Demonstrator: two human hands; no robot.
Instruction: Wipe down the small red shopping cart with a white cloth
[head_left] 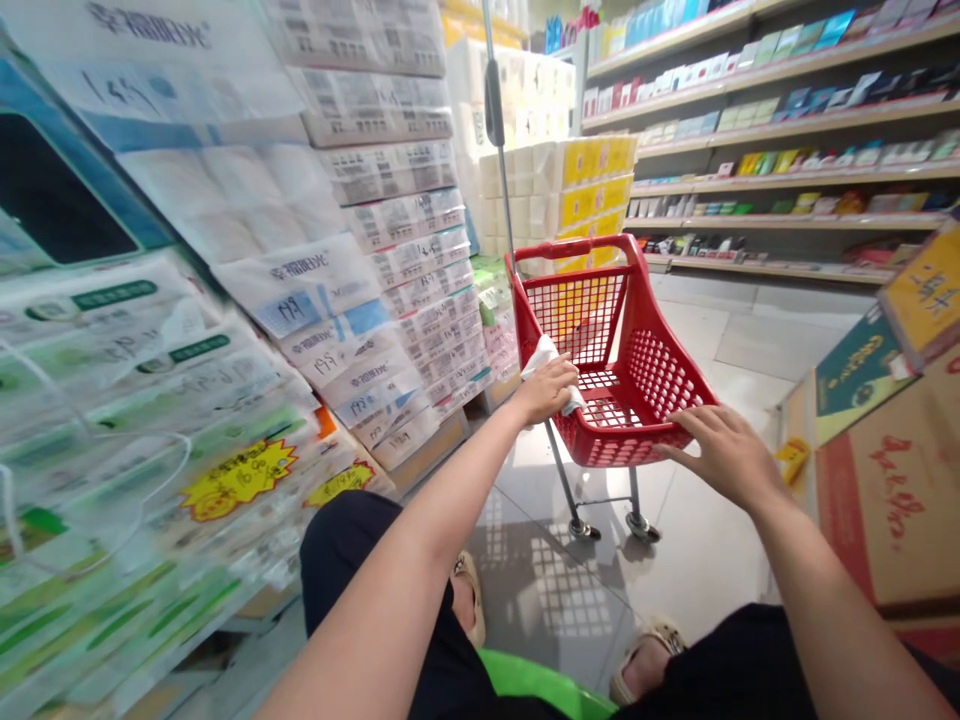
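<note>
Left: paper packs [322,280], stacked near to far. Left of centre: left hand [551,390], fingers folded over a white cloth [544,354], pressing it on the left rim. Centre: red cart [600,432], on wheels [643,530]. Right of centre: right hand [724,450], pinching the near right corner between fingers and thumb. Far right: stocked shelves [787,220]. Near right: cardboard boxes [885,510]. Likely hazards: uneven pushing could roll the cart into the packs; cloth could snag on the grid.

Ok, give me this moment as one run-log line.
Left hand: white cloth against red cart rim | Right hand: on cart's near right corner | Left side: stacked packs | Right side: cardboard boxes
</note>
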